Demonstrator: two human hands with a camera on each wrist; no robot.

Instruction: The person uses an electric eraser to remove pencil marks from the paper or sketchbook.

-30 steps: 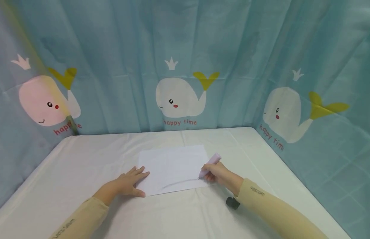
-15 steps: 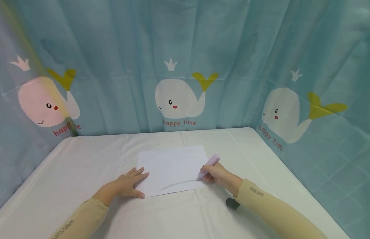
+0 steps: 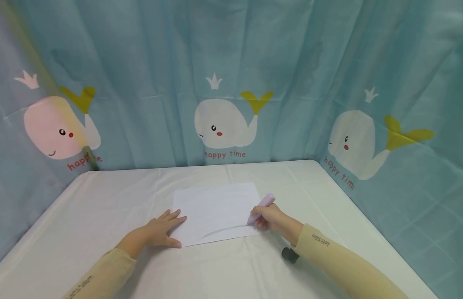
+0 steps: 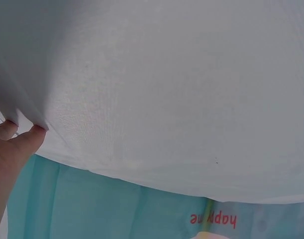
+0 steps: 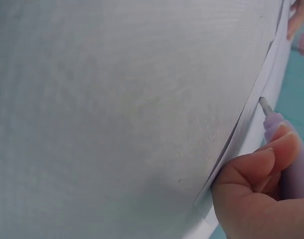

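A white sheet of paper [image 3: 216,207] lies on the white-covered table. My left hand [image 3: 156,230] rests on its left edge with fingers spread and straight; two fingertips show in the left wrist view. At the sheet's lower right, my right hand [image 3: 268,218] grips a lilac marker [image 3: 267,199] between thumb and fingers. The marker leans up and to the right, its grey tip [image 5: 264,104] at the paper. A faint grey curved line [image 3: 224,229] runs leftward from the tip along the lower part of the sheet.
A small dark round object [image 3: 290,255] sits below the right wrist, partly behind the sleeve. White cloth [image 3: 115,195] covers the table. Blue curtains [image 3: 160,104] with whale prints stand along the back and both sides.
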